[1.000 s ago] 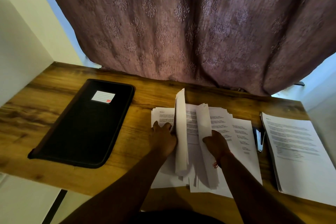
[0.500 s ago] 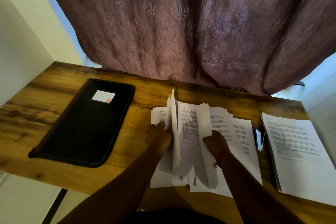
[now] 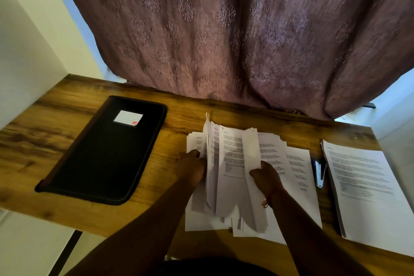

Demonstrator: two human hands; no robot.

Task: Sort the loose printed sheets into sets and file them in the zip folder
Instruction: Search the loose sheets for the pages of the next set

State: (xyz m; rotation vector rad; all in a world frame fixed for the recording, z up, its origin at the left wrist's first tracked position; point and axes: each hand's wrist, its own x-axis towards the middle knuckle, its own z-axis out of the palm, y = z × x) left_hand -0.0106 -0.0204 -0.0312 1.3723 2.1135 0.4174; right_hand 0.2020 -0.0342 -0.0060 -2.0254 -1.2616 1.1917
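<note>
A messy pile of loose printed sheets (image 3: 233, 177) lies on the wooden surface (image 3: 74, 141), in its middle toward the near edge, fanned out and overlapping. Several sheets near the left of the pile stand lifted on edge, and one narrow curl of paper rises in front of the right hand. The left hand (image 3: 190, 169) is at the pile's left side with its fingers tucked in among the lifted sheets, gripping them; the fingertips are hidden by the paper. The right hand (image 3: 265, 176) is on the pile's middle, fingers curled round the edge of the raised curl of paper, with a red thread (image 3: 267, 201) at its wrist.

The black zip folder (image 3: 105, 152) lies flat and closed to the left, well apart from the pile. On its cover is a small white label (image 3: 128, 118) with ruled lines and a red mark in one corner; nothing written on it can be read.

To the right lies a second, neater stack of sheets (image 3: 367, 186), printed side up. The print on all the paper is too small and blurred to read. Between the two piles lies a small stapler (image 3: 319, 173). A purple patterned curtain (image 3: 224, 29) hangs behind the surface.
</note>
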